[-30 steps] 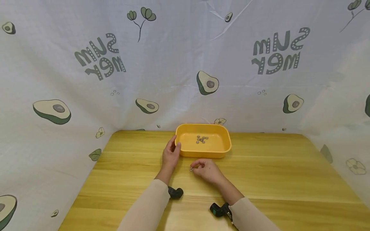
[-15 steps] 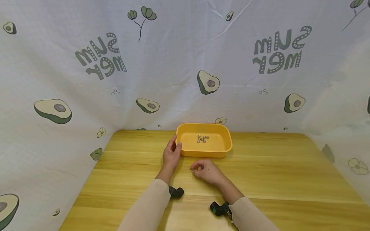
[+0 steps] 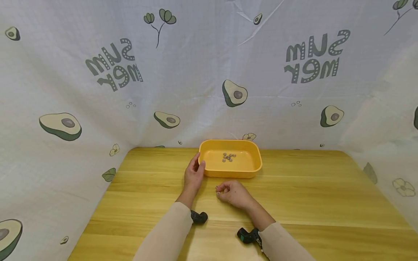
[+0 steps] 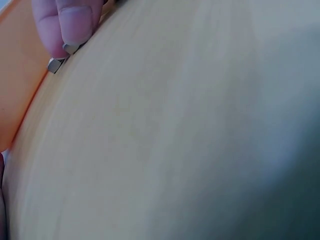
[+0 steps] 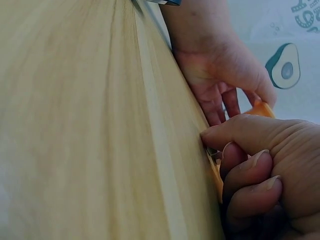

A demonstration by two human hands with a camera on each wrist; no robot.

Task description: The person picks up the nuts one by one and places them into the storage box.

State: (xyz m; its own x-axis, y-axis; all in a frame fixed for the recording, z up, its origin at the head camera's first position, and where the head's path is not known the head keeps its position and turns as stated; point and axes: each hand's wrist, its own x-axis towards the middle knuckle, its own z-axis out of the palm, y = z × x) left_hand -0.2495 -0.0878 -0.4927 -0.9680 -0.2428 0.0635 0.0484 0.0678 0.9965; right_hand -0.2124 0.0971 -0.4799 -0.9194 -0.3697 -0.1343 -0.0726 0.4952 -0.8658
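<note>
My left hand (image 3: 194, 177) grips the left end of a yellow plastic tray (image 3: 232, 174), thumb toward its front corner and fingers along the outer left side. In front of the tray, low over the table, my right hand (image 3: 236, 194) has thumb and forefinger at two small silver metal pieces that look like nuts. In the left wrist view, one nut (image 4: 55, 65) lies under a fingertip and another nut (image 4: 71, 48) shows at the thumb's tip. The right wrist view shows the other fingers curled in, partly hiding the pieces. Several similar nuts (image 3: 228, 157) lie inside the tray.
The wooden table (image 3: 310, 195) spreads to both sides of the tray. Behind it hangs a pale cloth (image 3: 196, 72) printed with avocados. Black wrist cameras sit under the left sleeve (image 3: 166, 232) and right sleeve (image 3: 284, 241).
The right thumb and forefinger have parted slightly, and the small metal at their tips now shows as two separate pieces. The left hand and tray stay in place.
</note>
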